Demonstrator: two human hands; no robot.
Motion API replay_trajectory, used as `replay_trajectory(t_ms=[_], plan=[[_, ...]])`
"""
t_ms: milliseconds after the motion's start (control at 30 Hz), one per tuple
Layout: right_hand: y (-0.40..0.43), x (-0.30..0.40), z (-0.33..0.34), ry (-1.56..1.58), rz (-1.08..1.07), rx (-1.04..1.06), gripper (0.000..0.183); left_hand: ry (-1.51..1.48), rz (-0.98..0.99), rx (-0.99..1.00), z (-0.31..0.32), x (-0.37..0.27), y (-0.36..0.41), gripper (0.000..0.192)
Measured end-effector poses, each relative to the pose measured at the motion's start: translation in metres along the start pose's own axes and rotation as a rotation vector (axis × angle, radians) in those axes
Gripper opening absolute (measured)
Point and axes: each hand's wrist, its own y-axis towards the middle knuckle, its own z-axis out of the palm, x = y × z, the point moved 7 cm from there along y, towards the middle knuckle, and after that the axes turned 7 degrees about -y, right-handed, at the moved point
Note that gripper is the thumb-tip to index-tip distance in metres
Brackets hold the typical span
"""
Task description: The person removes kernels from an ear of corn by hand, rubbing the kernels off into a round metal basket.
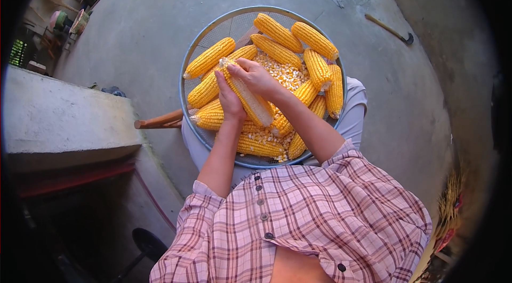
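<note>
A partly shelled corn cob [251, 98] is held between my two hands over a round mesh sieve [185, 95] on my lap. Its bare pale strip faces up, with yellow kernels along the sides. My left hand [231, 99] grips the cob from its left side. Across its upper end lies my right hand [254, 78], the thumb pressed near the tip. Loose kernels [286, 75] are heaped in the sieve beneath. Around them lie several full ears of corn, among them one ear [211, 57] at the left and another ear [315, 40] at the far right.
Grey concrete floor [152, 31] surrounds me. At the left stand a pale masonry ledge [72, 115] and a wooden stool leg [158, 119]. A sickle with a wooden handle [386, 27] lies at the right. Baskets [80, 21] sit at the far left, dry straw [450, 203] at the lower right.
</note>
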Motion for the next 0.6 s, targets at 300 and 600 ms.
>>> replay_trajectory(t_ms=[300, 600], plan=[[-0.003, -0.014, -0.005, -0.073, -0.179, -0.139, 0.057, 0.007, 0.034, 0.048, 0.001, -0.001, 0.002, 0.063], [-0.021, 0.021, -0.014, -0.527, -0.391, -0.220, 0.068, 0.211, 0.190, -0.047, 0.003, -0.001, 0.001, 0.065]])
